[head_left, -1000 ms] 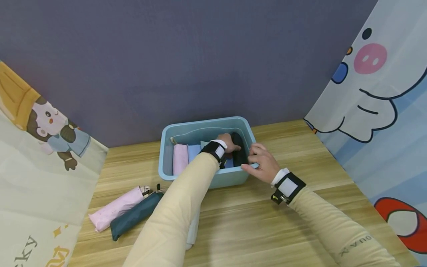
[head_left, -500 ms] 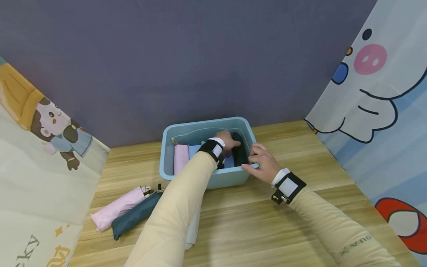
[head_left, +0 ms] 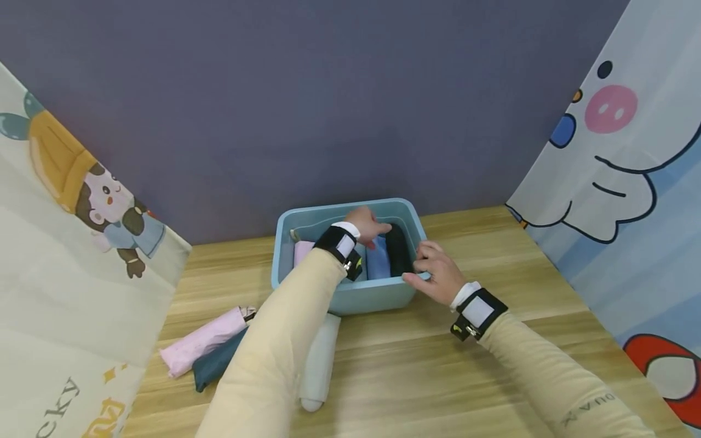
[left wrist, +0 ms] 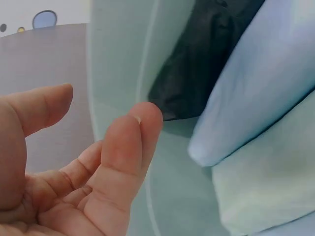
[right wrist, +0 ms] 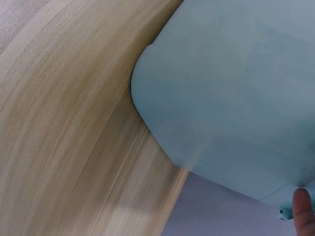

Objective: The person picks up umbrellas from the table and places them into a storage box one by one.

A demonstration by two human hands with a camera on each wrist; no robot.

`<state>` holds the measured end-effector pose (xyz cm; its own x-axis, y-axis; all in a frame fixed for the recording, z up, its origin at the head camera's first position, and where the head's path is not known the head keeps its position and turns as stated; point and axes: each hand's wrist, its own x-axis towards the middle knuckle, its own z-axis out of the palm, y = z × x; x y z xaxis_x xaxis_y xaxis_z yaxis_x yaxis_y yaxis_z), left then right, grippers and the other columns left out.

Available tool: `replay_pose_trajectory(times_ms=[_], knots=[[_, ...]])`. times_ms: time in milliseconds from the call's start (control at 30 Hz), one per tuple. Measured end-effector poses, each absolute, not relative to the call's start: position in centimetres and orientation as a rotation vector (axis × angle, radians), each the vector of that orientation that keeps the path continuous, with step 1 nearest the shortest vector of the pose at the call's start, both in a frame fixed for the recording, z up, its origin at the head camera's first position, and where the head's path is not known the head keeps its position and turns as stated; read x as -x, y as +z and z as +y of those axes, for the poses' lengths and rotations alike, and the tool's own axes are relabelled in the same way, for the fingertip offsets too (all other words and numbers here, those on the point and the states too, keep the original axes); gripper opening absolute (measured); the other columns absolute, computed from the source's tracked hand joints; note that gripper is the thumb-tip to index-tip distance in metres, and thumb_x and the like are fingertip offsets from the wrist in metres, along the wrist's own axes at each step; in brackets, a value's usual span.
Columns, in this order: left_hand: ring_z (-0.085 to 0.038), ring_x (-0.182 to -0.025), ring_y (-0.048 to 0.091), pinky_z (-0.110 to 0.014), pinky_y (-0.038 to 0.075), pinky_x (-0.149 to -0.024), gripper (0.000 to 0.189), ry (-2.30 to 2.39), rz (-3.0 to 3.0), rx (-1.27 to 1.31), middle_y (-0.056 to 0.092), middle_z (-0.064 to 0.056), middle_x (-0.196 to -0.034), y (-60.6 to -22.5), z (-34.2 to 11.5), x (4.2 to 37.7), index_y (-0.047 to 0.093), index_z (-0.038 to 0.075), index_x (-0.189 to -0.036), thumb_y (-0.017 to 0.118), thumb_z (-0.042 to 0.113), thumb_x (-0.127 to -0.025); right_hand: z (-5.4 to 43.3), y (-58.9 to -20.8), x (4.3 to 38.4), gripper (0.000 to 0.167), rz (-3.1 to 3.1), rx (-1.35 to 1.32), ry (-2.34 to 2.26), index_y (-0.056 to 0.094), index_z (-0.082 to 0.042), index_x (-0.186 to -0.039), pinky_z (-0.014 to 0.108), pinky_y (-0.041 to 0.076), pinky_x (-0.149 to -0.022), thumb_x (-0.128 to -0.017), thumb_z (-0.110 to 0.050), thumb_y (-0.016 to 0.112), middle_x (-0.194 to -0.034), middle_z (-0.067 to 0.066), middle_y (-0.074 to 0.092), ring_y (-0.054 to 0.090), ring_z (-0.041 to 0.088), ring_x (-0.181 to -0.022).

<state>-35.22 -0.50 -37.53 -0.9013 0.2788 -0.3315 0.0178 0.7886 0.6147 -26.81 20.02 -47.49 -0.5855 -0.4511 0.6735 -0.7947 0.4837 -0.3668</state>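
My left hand (head_left: 364,225) hovers in the light blue bin (head_left: 350,298), over its back part. In the left wrist view its fingers (left wrist: 120,147) are loosely bent, thumb apart, holding nothing. Beside them lie a black folded umbrella (head_left: 400,249), a blue folded umbrella (head_left: 378,258) and a pale green one (left wrist: 266,172). A pink roll (head_left: 302,250) at the bin's left is partly covered by the left arm. My right hand (head_left: 438,274) grips the bin's front right corner, thumb over the rim. Only one fingertip (right wrist: 303,206) of it shows in the right wrist view.
A pink folded umbrella (head_left: 202,340) and a dark teal one (head_left: 216,362) lie on the wooden table (head_left: 416,377) at left. A whitish folded umbrella (head_left: 320,365) lies in front of the bin. A dark wall (head_left: 350,109) stands behind.
My left hand has drawn back up and to the left from the black umbrella, uncovering more of the blue one. My right hand keeps its hold on the bin. The head view has shifted slightly.
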Motion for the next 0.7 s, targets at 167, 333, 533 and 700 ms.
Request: replay_pose_trajectory(times_ms=[167,333,533,700], knots=[[-0.015,-0.063,0.070,-0.024,0.052,-0.073,0.041,0.906,2.582,-0.243,0.064,-0.010,-0.098,-35.8,-1.6,34.0,0.059,0.005,-0.107,0.063,0.042,-0.091,20.0,-47.8,26.9,0.052,-2.214,-1.033,0.928,0.046,-0.017,-0.054,0.038,0.038,-0.076,-0.092,-0.051,0.057,-0.073,-0.001,0.043,0.048,0.023,-0.090],[-0.021,-0.072,0.070,-0.033,0.054,-0.079,0.048,1.031,2.582,-0.270,0.061,-0.012,-0.109,-32.6,-3.4,31.1,0.054,0.004,-0.122,0.062,0.040,-0.092,19.9,-47.9,26.9,0.052,-2.208,-1.032,0.936,0.048,-0.016,-0.056,0.038,0.038,-0.077,-0.092,-0.052,0.056,-0.074,-0.001,0.044,0.047,0.025,-0.091],[-0.023,-0.070,0.068,-0.035,0.056,-0.070,0.039,1.200,2.560,-0.267,0.065,-0.012,-0.096,-30.7,-5.9,28.5,0.055,0.009,-0.112,0.064,0.040,-0.091,19.8,-47.8,26.9,0.053,-2.195,-1.027,0.951,0.050,-0.015,-0.056,0.038,0.038,-0.078,-0.091,-0.054,0.056,-0.074,-0.001,0.044,0.047,0.025,-0.090],[-0.022,-0.067,0.067,-0.037,0.056,-0.068,0.034,1.318,2.556,-0.280,0.065,-0.011,-0.088,-29.7,-7.7,26.2,0.055,0.009,-0.109,0.065,0.036,-0.091,19.9,-47.7,26.9,0.053,-2.183,-1.019,0.951,0.050,-0.015,-0.056,0.038,0.038,-0.079,-0.091,-0.054,0.056,-0.072,-0.001,0.042,0.047,0.025,-0.091]])
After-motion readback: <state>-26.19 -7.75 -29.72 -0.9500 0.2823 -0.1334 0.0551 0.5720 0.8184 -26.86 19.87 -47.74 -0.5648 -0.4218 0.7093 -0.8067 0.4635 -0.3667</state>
